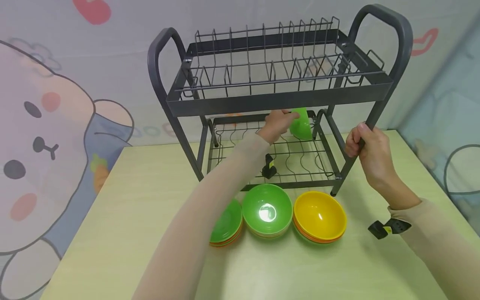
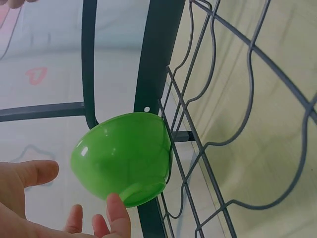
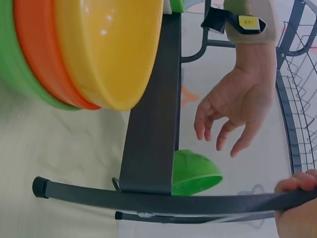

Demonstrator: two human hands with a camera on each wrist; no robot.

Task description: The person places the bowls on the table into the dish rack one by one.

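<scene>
Right hand (image 1: 371,155) grips tubular post (image 1: 348,167); glossy green bowl (image 1: 302,127) tilts.

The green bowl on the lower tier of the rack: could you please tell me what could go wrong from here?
The green bowl is tipped on its side and the left hand is not gripping it, so it might roll or slip along the lower tier. The left hand is under the upper tier and might bump it on the way out. The right hand grips a rack post; a pull there could perhaps disturb the bowl.
</scene>
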